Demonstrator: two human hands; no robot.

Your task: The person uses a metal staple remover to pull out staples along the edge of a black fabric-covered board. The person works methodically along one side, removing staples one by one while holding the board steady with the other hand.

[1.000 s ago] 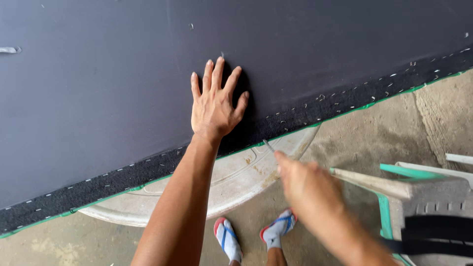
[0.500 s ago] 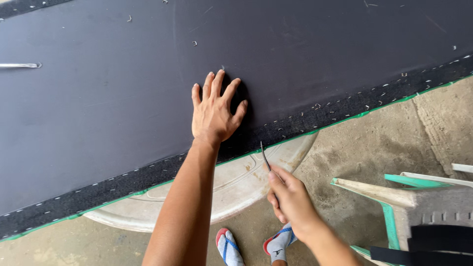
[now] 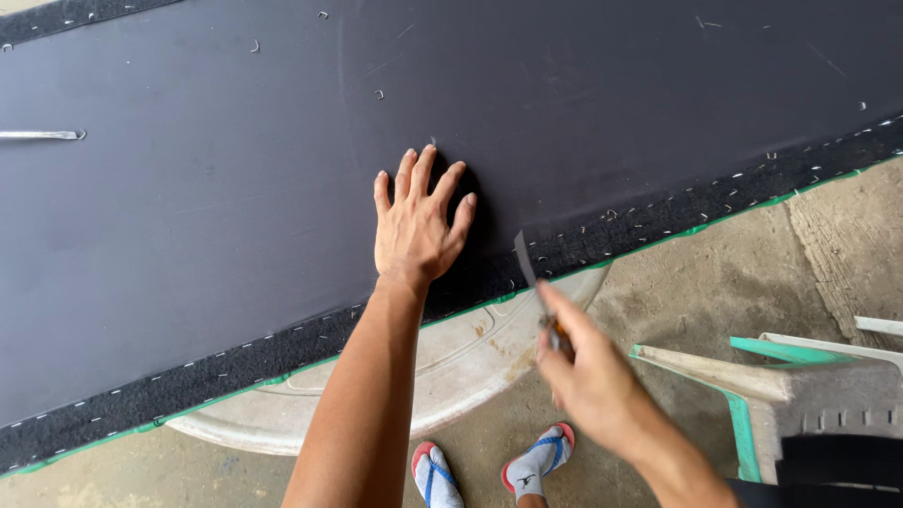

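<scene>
My left hand (image 3: 414, 230) lies spread flat on the black sheet (image 3: 235, 207); my right hand (image 3: 588, 376) grips a blade (image 3: 525, 259) at its stapled edge, the trimming there seemingly unstarted.

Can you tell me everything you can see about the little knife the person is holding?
The knife is a slim cutter with a thin, grey, pointed blade. A bit of orange shows where the blade goes into the right hand, which grips it; the rest of the handle is hidden inside the fist. The blade points up and away from the person, tilted slightly left. Its tip is over the edge of the dark sheet, next to the fuzzy black stapled strip. Whether the tip touches the sheet cannot be told.
</scene>
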